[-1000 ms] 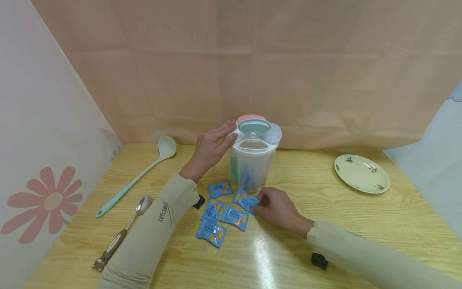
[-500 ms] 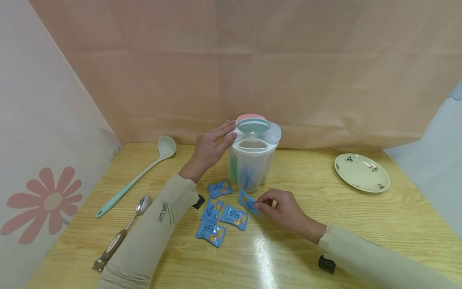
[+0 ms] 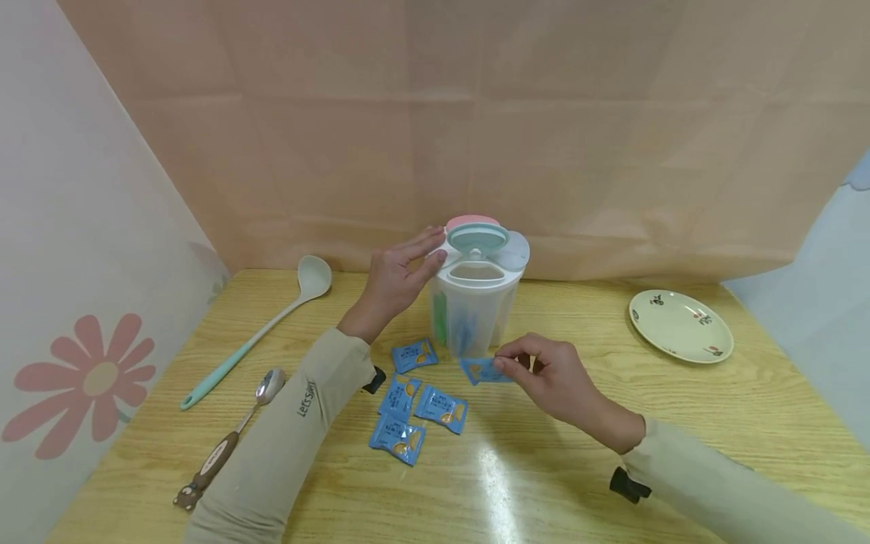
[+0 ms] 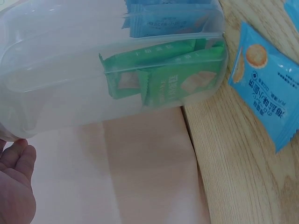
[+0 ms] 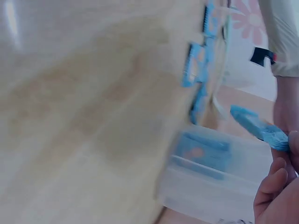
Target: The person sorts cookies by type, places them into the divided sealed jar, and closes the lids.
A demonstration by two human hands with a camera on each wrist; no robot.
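A clear plastic container (image 3: 476, 310) with several compartments stands at the back middle of the wooden table (image 3: 680, 423). Its teal flip lid (image 3: 477, 239) is raised over one opening. Green packets (image 4: 163, 79) and blue packets (image 4: 163, 21) sit inside. My left hand (image 3: 397, 276) rests with straight fingers against the container's upper left side. My right hand (image 3: 544, 374) pinches a blue snack packet (image 3: 484, 370), lifted just off the table in front of the container. Several more blue packets (image 3: 414, 400) lie on the table below the left forearm.
A pale ladle with a teal handle (image 3: 261, 329) lies at the back left, and a small spoon with a brown bear handle (image 3: 231, 434) lies nearer. A cream patterned plate (image 3: 681, 326) sits at the right. Paper screens close off the back and left.
My right hand has picked one blue packet off the table and raised it up and to the right, toward the container's front. The left hand has stayed on the container.
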